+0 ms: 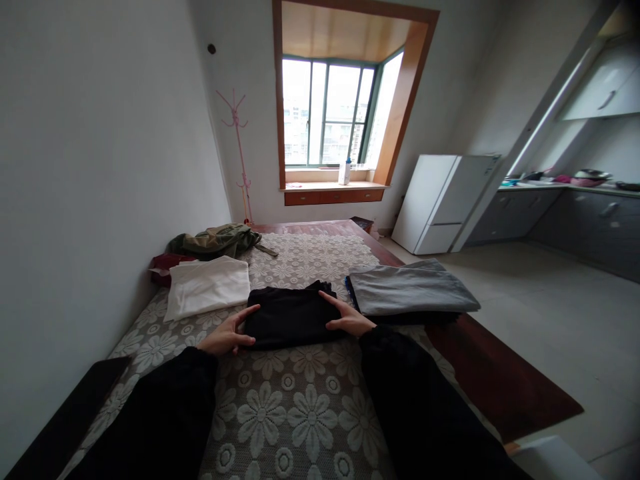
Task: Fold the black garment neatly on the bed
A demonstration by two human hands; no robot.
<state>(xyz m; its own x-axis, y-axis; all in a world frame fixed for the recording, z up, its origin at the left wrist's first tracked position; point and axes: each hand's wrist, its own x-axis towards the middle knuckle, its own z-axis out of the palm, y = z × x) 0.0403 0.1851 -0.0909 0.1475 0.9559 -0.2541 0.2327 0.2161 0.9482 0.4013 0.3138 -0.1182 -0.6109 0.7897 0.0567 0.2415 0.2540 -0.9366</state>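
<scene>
At lower centre, a folded black cloth [295,317] lies with its long axis left-to-right, held between the left hand [230,331] and right hand [347,317].

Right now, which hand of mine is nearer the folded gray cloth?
Right. Your right hand is beside the near left corner of the gray cloth; your left hand is farther off, at the left edge of the black cloth.

Matt black cloth [295,317]; smooth grey cloth [410,290]; rough-textured lace tablecloth [310,417] over glossy dark-red wooden table [500,373]
</scene>
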